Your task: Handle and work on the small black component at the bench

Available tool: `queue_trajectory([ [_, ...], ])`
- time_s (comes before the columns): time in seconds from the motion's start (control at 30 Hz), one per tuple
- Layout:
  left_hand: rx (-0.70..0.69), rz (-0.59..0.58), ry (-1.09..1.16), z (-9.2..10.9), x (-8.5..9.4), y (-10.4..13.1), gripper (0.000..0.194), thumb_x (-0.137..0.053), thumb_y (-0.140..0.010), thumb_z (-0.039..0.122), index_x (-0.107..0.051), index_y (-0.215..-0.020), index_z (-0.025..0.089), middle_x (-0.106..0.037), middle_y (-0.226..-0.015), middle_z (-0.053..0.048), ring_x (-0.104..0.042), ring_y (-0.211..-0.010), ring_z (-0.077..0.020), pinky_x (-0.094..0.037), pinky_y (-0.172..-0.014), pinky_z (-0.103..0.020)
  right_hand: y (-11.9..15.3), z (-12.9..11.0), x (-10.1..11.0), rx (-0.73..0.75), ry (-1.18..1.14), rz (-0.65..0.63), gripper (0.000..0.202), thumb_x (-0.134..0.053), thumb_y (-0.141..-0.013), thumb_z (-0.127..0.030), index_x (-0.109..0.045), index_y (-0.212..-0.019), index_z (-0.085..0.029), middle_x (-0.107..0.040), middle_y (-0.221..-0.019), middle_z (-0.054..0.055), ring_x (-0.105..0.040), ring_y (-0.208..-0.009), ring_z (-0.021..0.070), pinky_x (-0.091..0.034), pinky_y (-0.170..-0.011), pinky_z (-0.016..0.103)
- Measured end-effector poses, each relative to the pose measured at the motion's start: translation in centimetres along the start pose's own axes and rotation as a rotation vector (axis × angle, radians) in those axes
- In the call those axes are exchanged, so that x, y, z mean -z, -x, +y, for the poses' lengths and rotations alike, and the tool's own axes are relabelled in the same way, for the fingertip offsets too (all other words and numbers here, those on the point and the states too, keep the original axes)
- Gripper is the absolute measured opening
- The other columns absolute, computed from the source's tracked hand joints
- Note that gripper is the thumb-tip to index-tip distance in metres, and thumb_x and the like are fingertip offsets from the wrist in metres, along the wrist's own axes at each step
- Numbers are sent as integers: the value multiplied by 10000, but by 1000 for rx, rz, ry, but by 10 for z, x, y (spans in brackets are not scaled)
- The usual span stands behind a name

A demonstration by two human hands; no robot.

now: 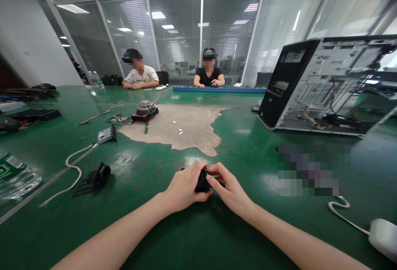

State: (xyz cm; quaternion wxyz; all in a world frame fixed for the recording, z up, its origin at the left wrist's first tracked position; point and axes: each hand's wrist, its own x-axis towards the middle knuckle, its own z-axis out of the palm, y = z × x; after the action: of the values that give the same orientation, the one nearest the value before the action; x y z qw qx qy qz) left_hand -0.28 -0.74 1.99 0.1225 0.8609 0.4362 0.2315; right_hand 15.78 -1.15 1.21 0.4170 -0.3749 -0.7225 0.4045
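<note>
Near the middle of the green table, both hands are at a small black boxy part (202, 181), whose exact kind I cannot make out. My left hand (184, 185) wraps around it from the left, fingers over its far side and thumb along the near side. From the right, the bent thumb and fingers of my right hand (230, 187) pinch its edge, where a bit of red shows. Much of the part is hidden under my fingers. A black plastic bracket with a round opening (97, 178) lies to the left.
An opened computer case (288, 84) stands at right. Beyond my hands are a bare brown patch (192, 125) and a heatsink fan (145, 108). A metal bracket (106, 134), a white cable (71, 164) and a water bottle (15, 175) are left. Two people sit opposite.
</note>
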Motion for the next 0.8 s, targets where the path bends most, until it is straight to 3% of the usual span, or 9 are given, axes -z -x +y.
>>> queue_trajectory([
  [0.17, 11, 0, -5, 1, 1, -1, 531, -585, -662, 347, -312, -1101, 228, -504, -1044, -48, -536, -904, -226, -442, -718, -339, 0, 1, -1, -91, -42, -35, 146, -427, -828, -241, -427, -968, -201, -537, -882, 27, -562, -770, 137, -483, -684, 283],
  [0.37, 10, 6, -32, -1, -1, 0, 537, -589, -656, 347, -307, -1097, 225, -513, -1015, -44, -547, -873, -226, -443, -682, -329, -1, -2, 1, 57, 8, 1, 132, -513, -767, -193, -483, -895, -201, -502, -932, 25, -516, -879, 152, -451, -782, 293],
  [0.53, -1, 4, -19, -3, -3, 0, 566, -610, -645, 373, -301, -1095, 223, -503, -1040, -47, -535, -907, -226, -442, -713, -335, -2, 1, 0, -18, -59, -19, 83, -430, -826, -243, -470, -885, -201, -524, -849, 11, -548, -802, 134, -468, -731, 282],
  [0.63, -2, -6, -16, -3, -3, 0, 542, -592, -665, 367, -302, -1101, 226, -503, -1036, -44, -532, -911, -221, -438, -720, -333, 0, 3, -1, -57, -34, 19, 168, -463, -806, -238, -437, -968, -200, -537, -896, 28, -557, -813, 143, -478, -717, 292],
  [0.8, 17, -31, -28, -3, -1, -1, 557, -587, -664, 365, -292, -1118, 232, -493, -1066, -44, -535, -904, -223, -438, -708, -334, 1, 2, 0, 18, 51, 20, 155, -490, -782, -212, -469, -935, -195, -531, -913, 38, -546, -838, 158, -471, -755, 321],
])
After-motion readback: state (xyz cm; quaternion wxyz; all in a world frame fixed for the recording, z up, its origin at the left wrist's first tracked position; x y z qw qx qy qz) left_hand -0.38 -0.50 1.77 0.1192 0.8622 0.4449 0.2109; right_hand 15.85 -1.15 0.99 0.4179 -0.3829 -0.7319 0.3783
